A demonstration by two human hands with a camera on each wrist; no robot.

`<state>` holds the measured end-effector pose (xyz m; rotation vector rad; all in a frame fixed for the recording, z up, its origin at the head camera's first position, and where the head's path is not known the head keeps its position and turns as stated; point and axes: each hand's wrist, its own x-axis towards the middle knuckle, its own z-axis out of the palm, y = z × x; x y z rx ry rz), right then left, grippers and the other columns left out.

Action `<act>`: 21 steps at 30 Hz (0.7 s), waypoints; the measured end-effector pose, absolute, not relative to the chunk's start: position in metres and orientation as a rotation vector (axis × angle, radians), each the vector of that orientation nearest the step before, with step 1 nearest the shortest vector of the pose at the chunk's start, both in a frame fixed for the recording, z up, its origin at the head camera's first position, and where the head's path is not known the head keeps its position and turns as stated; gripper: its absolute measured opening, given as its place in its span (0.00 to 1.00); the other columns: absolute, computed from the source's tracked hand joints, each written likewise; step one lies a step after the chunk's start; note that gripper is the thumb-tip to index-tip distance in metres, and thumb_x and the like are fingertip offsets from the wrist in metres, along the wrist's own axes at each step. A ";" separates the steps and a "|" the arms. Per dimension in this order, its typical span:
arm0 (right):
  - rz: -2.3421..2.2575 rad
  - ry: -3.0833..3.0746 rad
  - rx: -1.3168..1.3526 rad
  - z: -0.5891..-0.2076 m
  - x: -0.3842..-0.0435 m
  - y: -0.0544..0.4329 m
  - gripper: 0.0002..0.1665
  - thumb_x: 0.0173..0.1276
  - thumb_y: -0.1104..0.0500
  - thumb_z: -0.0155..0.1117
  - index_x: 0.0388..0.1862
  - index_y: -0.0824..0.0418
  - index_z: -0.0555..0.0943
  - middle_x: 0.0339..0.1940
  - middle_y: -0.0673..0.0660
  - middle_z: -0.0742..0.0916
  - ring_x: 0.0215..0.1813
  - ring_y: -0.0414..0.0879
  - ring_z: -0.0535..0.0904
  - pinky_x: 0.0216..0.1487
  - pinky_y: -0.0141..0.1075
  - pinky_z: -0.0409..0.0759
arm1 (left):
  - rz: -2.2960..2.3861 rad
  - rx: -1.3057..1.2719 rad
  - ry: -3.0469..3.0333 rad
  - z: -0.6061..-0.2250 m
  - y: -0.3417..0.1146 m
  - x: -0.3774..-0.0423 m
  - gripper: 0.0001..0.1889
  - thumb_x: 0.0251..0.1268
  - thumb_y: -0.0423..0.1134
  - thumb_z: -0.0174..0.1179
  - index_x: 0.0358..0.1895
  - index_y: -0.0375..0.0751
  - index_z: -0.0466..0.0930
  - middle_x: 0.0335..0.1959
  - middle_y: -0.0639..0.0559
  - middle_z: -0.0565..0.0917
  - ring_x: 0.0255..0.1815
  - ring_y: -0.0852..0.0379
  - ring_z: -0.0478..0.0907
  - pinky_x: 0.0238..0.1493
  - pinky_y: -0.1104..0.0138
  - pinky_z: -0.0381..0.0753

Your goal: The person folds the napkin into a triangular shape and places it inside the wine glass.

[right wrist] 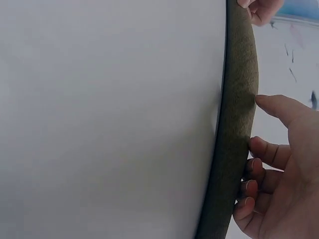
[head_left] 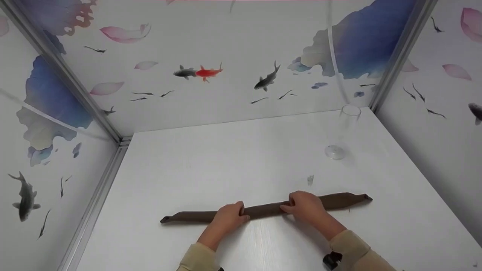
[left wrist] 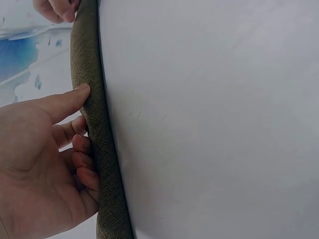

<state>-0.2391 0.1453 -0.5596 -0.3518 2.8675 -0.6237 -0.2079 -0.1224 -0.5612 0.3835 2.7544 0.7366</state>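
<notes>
A long brown cloth (head_left: 265, 210), rolled or folded into a narrow strip with tapered ends, lies crosswise on the white table. Left of its middle, my left hand (head_left: 228, 218) grips it with the thumb on the near side and the fingers over the far side. Right of the middle, my right hand (head_left: 307, 206) holds it in a similar way. Both wrist views show the fabric's woven surface, with thumb and curled fingertips along its edge: the left hand (left wrist: 45, 164) in one, the right hand (right wrist: 294, 169) in the other.
A clear glass stands at the back right of the table, its round rim (head_left: 350, 110) above a round foot (head_left: 334, 152). Nearer the cloth is a small clear item (head_left: 310, 180). White panels (head_left: 241, 49) painted with fish and petals enclose the table at the back and sides.
</notes>
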 end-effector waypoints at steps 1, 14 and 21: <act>-0.622 2.862 -0.361 -0.559 -0.239 0.141 0.23 0.61 0.45 0.70 0.18 0.55 0.72 0.16 0.48 0.73 0.22 0.43 0.67 0.25 0.37 0.65 | 0.733 0.385 2.758 -0.561 -0.122 -0.208 0.14 0.66 0.44 0.63 0.29 0.46 0.66 0.20 0.57 0.67 0.24 0.59 0.62 0.28 0.66 0.63; -0.536 2.907 -0.502 -0.562 -0.232 0.091 0.27 0.60 0.37 0.68 0.18 0.54 0.71 0.16 0.47 0.73 0.21 0.43 0.66 0.24 0.38 0.66 | 0.647 0.404 2.843 -0.565 -0.119 -0.207 0.13 0.64 0.42 0.65 0.30 0.44 0.68 0.21 0.56 0.69 0.24 0.59 0.65 0.28 0.65 0.69; -0.487 2.908 -0.448 -0.568 -0.233 0.084 0.27 0.60 0.37 0.69 0.19 0.54 0.71 0.16 0.49 0.73 0.22 0.44 0.66 0.25 0.39 0.65 | 0.574 0.416 2.884 -0.562 -0.119 -0.204 0.12 0.61 0.38 0.68 0.31 0.43 0.70 0.23 0.55 0.71 0.25 0.58 0.67 0.29 0.64 0.72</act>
